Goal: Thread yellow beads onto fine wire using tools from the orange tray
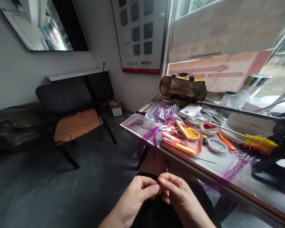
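Observation:
My left hand and my right hand meet low in the view, in front of the table edge, above a dark lap. Both are closed in a pinch around a small thin yellow piece, held upright between the fingertips. A fine thread runs up from the pinch toward the purple strands lying over the table edge. Which hand carries the piece more is hard to tell.
On the table at right stand an orange tray with small tools and yellow bits, a bowl of beads, a clear bag of purple fibre, a white box and a yellow-trimmed bag. A chair stands left.

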Tool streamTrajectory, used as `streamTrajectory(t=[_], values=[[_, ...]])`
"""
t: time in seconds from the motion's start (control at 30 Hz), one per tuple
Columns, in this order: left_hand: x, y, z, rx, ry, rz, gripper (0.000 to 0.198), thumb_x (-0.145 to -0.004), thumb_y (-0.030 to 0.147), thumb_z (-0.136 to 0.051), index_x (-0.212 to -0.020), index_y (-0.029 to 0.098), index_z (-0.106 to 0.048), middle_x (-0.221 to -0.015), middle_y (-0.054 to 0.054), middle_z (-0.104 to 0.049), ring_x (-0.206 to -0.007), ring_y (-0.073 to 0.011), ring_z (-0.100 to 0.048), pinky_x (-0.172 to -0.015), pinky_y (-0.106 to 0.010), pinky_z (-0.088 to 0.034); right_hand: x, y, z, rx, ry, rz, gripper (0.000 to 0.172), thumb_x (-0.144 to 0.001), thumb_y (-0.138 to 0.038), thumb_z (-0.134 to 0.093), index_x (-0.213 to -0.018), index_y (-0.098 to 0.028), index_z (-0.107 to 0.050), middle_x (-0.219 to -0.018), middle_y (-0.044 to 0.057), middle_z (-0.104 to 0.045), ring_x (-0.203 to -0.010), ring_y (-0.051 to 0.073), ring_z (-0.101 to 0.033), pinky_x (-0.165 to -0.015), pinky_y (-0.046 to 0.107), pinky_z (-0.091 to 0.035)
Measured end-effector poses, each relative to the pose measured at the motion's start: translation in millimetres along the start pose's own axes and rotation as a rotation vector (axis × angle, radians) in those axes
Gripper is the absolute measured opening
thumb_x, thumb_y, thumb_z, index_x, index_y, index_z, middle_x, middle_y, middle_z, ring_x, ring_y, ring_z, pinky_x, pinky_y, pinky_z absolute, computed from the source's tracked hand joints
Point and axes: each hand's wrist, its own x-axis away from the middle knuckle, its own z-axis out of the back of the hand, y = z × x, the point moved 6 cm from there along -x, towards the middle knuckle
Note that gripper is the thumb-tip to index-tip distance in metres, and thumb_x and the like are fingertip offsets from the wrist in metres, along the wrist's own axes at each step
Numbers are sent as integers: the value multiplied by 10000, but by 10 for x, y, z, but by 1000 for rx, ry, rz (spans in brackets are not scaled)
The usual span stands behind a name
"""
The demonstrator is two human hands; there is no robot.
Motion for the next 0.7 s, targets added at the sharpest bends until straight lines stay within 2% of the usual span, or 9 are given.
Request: streamTrajectory(t=[0.3, 0.6, 0.7], values=[[-27, -36, -166, 179, -103, 50, 170, -597, 259, -764, -618, 106, -693, -582, -51, -672, -608, -130, -586, -607, -216, -367, -15, 22, 19, -1, 17, 15, 312, -573, -362, -801, -632, -110, -627, -483, -47, -480, -428, 45, -409, -420, 164, -264], [-47, -81, -161, 197, -138, 38, 153, -643, 252, -739, -617, 105, -702, -590, -63, -664, -607, -129, -560, -602, -220, -358, -22, 8, 29, 16, 8, 44, 316, -583, -378, -791, -629, -114, -624, -482, -37, -502, -421, 51, -404, -425, 181, -249], [-56, -105, -143, 210, -115, 46, 168, -620, 259, -760, -608, 105, -696, -574, -51, -648, -605, -128, -560, -600, -219, -358, -24, 11, 24, 7, 11, 38, 318, -574, -376, -795, -616, -116, -618, -474, -35, -504, -423, 59, -411, -427, 186, -249]])
